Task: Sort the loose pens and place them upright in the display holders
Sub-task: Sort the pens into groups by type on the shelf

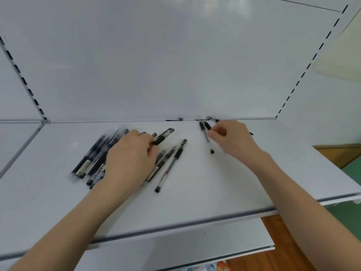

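Observation:
Several loose black pens (99, 153) lie flat in a heap on the white shelf (195, 192), left of centre. My left hand (130, 157) rests over the heap, its fingers curled on a black-grip pen (163, 136). A clear-barrelled pen (172, 166) lies just right of that hand. Farther right, two pens (206, 133) lie side by side near the back edge. My right hand (232, 137) pinches them at their upper ends. No display holder is in view.
The shelf's white back panel (175, 65) rises right behind the pens, with slotted uprights (25, 81) at both sides. Small pen parts (175, 119) sit in the back crease. A lower shelf (185, 243) and wooden floor show beneath the front edge.

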The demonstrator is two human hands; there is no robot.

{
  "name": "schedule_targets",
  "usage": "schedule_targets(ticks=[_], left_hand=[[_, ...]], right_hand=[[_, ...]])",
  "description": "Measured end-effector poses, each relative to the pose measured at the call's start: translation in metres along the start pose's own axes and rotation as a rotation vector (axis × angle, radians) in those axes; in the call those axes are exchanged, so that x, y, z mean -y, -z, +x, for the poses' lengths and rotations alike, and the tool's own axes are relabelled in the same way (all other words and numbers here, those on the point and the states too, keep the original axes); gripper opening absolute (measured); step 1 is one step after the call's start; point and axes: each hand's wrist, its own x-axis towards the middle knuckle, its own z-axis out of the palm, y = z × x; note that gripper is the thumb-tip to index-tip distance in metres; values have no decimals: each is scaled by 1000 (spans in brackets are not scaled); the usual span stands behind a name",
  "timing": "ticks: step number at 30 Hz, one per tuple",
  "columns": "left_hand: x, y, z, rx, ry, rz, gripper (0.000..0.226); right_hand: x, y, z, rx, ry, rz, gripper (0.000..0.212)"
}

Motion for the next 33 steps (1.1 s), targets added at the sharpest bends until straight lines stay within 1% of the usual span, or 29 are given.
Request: schedule_targets(ticks=[3, 6, 7, 9, 11, 12, 14, 15, 18, 19, 20, 21, 23, 24, 26, 28, 30, 33], left_hand=[[2, -6, 1, 52, -26, 100, 26], [3, -8, 3, 83, -56, 137, 27], [2, -8, 4, 90, -61, 142, 26], [2, -7, 5, 62, -78, 97, 23], [-1, -5, 6, 3, -98, -58, 20], [-4, -3, 6, -7, -89, -164, 25], [-12, 1, 10, 21, -14, -375, 34], [-15, 1, 12, 27, 36, -477, 35], [-18, 3, 18, -1, 192, -754, 33], [-17, 4, 19, -1, 232, -817, 31], [-15, 5, 20, 10, 268, -874, 28], [-12, 6, 20, 29, 302, -933, 26], [-9, 10, 18, 70, 344, -1017, 23], [-7, 11, 16, 83, 348, -1017, 23], [-4, 12, 12, 97, 342, -989, 22], [-2, 14, 9, 104, 340, -981, 21], [0, 16, 8, 104, 345, -982, 20], [3, 18, 7, 103, 353, -987, 20]], right_hand=[[-3, -2, -2, 132, -59, -254, 27], [-4, -10, 0, 149, -73, -346, 26], [-3, -11, 0, 152, -72, -353, 31], [-3, -11, 1, 138, -52, -263, 35], [2, -8, -3, 95, -21, -50, 29], [8, -6, -8, 101, 0, 75, 25], [27, -4, -18, 185, 66, 309, 17], [35, -5, -23, 242, 109, 369, 16], [50, -11, -22, 412, 223, 392, 12], [50, -12, -16, 432, 244, 383, 9], [49, -15, -5, 403, 264, 350, 7], [46, -20, 9, 326, 284, 294, 8], [37, -31, 44, 155, 295, 117, 14], [33, -38, 60, 114, 288, 30, 16], [26, -52, 86, 122, 293, -150, 19], [24, -63, 100, 153, 292, -284, 16], [26, -69, 104, 167, 296, -348, 14], [29, -71, 107, 166, 302, -402, 23]])
